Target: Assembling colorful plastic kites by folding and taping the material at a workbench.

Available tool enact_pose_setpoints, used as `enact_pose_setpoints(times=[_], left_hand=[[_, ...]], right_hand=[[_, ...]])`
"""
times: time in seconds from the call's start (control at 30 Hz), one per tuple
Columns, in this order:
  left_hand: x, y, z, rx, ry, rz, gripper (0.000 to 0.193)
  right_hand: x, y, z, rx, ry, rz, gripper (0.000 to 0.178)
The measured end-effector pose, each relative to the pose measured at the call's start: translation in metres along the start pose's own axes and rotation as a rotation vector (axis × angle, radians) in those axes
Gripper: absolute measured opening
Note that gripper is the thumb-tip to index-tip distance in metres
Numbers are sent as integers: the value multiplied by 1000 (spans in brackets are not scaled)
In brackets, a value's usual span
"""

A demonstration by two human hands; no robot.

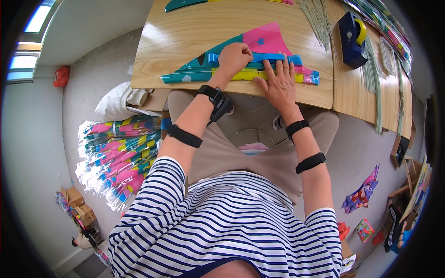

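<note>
- Two hands are busy near the front edge of the wooden surface (185, 32), where a folded kite (259, 46) in pink, teal and yellow lies flat; it looks like the folding or pressing step.
- The kite's long blue strip (273, 58) runs along the fold; keeping it straight before pressing would give a clean crease, I'd judge.
- The left hand (234, 56) is curled shut, knuckles up, pinching the strip at its left end.
- The right hand (278, 83) lies spread, fingers (282, 67) flat and holding nothing, pinning the yellow edge down.
- A blue tape dispenser (351, 39) waits well apart, toward the right.
- Thin sticks (320, 18) lie beside it.
</note>
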State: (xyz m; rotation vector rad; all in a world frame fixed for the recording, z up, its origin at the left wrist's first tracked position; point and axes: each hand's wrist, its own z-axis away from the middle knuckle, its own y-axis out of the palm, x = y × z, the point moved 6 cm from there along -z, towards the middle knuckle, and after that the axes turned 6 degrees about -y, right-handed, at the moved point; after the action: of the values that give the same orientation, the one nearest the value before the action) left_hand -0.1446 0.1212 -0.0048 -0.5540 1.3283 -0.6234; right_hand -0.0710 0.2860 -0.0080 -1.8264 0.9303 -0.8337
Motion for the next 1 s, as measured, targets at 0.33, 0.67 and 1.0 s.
enact_pose_setpoints(times=[0.33, 0.67, 1.0], left_hand=[[-6, 2, 16, -184, -55, -25, 15], [-3, 5, 37, -435, 215, -1, 20], [-2, 7, 38, -446, 208, -12, 19]], right_hand=[[-1, 4, -1, 1, 14, 2, 89], [-3, 1, 0, -82, 23, -110, 101], [-3, -7, 0, -146, 28, -166, 103]])
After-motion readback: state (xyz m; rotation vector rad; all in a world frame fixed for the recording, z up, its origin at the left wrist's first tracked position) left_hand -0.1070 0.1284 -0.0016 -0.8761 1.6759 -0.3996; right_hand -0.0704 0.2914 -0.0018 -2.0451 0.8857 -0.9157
